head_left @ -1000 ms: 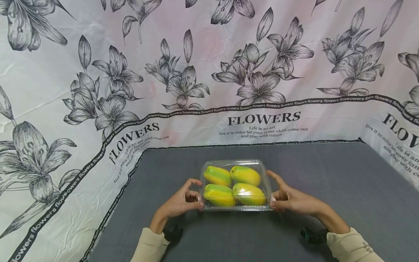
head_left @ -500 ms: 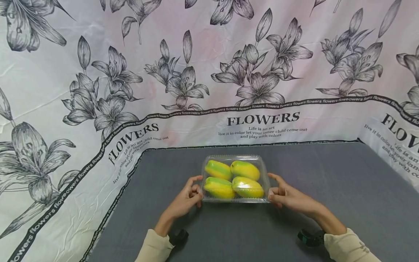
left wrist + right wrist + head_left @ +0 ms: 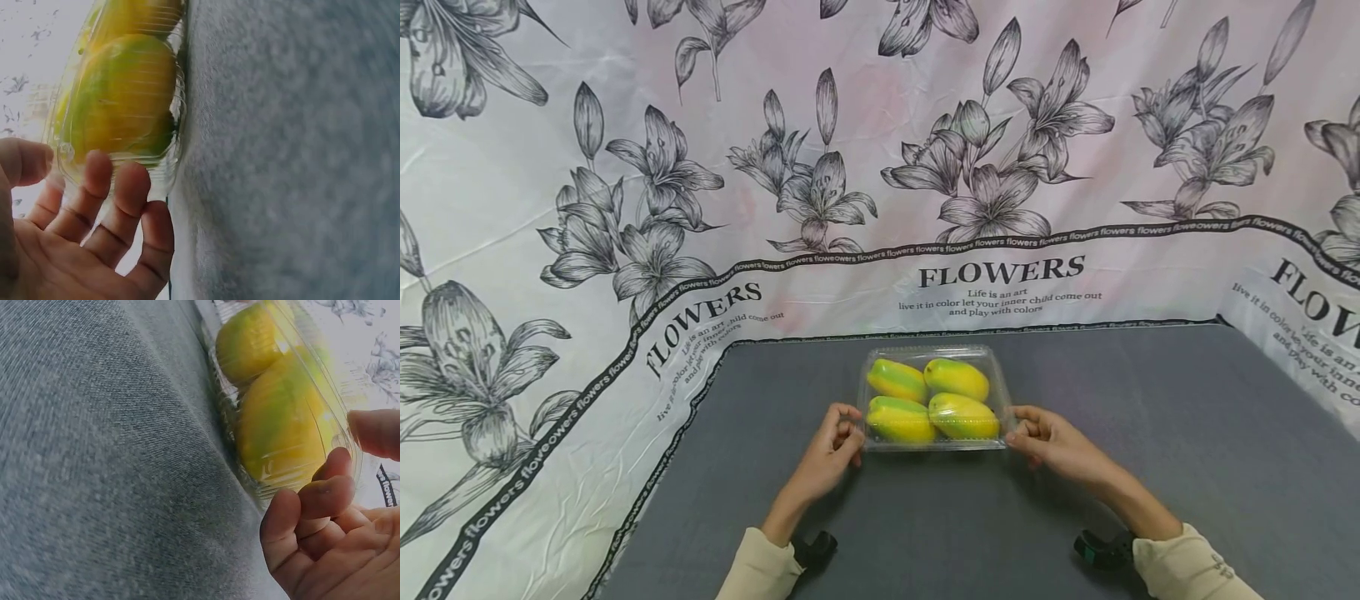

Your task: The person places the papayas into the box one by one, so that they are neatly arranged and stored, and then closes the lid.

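A clear plastic clamshell box (image 3: 898,447) lies on the grey table, its lid down. Several yellow-green mangoes (image 3: 964,417) show through it in two rows. My left hand (image 3: 823,458) holds the near left corner; in the left wrist view its thumb is at the rim and its curled fingertips (image 3: 130,187) are against the side. At the near right corner, my right hand (image 3: 1063,450) grips the box likewise, thumb by the rim and fingers (image 3: 326,497) bent below it. The underside of the box is hidden.
Grey cloth covers the table (image 3: 955,525). A white flower-printed curtain (image 3: 820,292) rises behind it and along both sides. Dark wrist devices (image 3: 1103,550) sit under both wrists, beside beige sleeves (image 3: 763,567).
The box has slid away from me toward the back of the table and slightly left, with both hands at its corners. The right hand's fingers have curled in closer to the box.
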Available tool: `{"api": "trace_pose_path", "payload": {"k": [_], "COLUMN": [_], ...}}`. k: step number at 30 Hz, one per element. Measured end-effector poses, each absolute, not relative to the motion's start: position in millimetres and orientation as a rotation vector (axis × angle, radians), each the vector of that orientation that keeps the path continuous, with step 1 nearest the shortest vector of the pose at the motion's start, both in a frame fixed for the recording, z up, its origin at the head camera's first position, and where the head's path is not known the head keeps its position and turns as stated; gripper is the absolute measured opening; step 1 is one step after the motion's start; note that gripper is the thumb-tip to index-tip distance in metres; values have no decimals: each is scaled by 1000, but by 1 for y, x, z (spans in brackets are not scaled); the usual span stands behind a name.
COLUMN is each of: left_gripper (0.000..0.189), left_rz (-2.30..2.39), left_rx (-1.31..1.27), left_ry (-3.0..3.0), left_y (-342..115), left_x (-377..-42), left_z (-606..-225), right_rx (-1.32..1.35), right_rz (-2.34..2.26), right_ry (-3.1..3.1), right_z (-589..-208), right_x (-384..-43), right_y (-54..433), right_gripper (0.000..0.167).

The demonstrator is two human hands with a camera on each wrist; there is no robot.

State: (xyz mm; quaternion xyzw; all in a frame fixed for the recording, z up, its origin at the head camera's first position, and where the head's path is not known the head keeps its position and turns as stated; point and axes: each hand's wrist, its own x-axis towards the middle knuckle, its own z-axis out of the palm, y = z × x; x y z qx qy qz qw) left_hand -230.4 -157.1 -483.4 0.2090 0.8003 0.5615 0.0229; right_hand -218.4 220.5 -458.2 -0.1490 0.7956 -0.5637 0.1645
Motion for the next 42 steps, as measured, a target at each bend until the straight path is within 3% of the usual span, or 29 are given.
{"api": "trace_pose_path", "payload": {"k": [15, 31, 38, 42], "left_gripper": [33, 34, 56, 56], "left_rz": [1840, 2075, 2042, 2039], "left_rx": [597, 437, 419, 327], "left_ry": [2422, 2279, 2311, 2317], "left_y": [-159, -145, -145, -144], "left_x": [-232, -230, -230, -231], "left_z": [-487, -489, -488, -489], "right_rx": [-540, -388, -213, -102], "right_rz": [-1738, -1885, -1876, -1854], "right_ry": [2406, 2397, 2478, 2483], "right_z": [-469, -473, -472, -472], "right_x": [-214, -213, -214, -214], "right_y": [208, 199, 199, 199], "right_gripper": [59, 54, 48, 44]}}
